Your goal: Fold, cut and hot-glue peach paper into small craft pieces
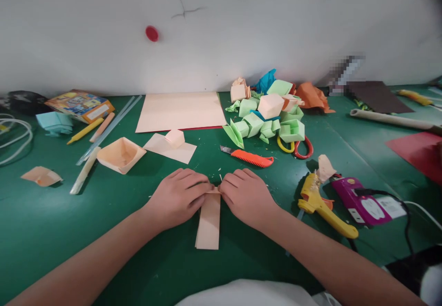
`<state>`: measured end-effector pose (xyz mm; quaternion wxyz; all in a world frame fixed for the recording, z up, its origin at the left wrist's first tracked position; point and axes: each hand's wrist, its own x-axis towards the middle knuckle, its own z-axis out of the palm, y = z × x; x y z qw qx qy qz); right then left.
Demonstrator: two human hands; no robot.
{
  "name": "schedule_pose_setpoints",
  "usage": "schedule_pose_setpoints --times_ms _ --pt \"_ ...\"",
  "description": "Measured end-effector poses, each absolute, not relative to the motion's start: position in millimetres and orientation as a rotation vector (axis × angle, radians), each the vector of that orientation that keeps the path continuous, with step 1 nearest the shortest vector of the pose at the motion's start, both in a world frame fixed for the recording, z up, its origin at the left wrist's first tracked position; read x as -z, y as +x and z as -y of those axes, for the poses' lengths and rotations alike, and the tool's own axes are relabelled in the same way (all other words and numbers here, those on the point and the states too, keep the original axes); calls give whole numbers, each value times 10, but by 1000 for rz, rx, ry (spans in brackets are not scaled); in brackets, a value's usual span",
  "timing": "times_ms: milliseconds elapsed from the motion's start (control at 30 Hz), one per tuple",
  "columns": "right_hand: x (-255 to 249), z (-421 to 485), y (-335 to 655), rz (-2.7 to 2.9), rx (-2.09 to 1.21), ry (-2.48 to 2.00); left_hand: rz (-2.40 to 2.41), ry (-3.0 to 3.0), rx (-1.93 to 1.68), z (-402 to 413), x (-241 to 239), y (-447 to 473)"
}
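A narrow folded strip of peach paper (209, 223) lies on the green table, its long end toward me. At its far end my left hand (181, 198) pinches the left side, fingers curled over the edge. My right hand (245, 195) grips the same end from the right, its fingertips close to the left ones. A small fold shows between the hands; the rest of that end is hidden under the fingers. Beyond my right hand lies an orange utility knife (252, 157) with its blade out. An open peach paper box (121, 154) stands beyond my left hand.
Peach sheets (181, 112) lie near the wall, beside a heap of folded paper pieces (271, 106) and scissors (304, 148). At right are a yellow glue gun (324, 207) and a purple power strip (361, 200) with cables. Glue sticks (110, 126) and a crayon box (79, 103) lie left.
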<state>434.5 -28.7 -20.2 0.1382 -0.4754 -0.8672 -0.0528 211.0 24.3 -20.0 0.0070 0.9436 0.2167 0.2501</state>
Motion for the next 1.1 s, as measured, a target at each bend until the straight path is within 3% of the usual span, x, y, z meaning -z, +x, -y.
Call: schedule_pose_setpoints --times_ms 367,1100 --pt "104 343 4369 2368 -366 -1471 -575 3103 -672 -158 198 2127" --pt "169 304 4380 2240 -509 -1487 -515 3031 -652 -161 147 2122"
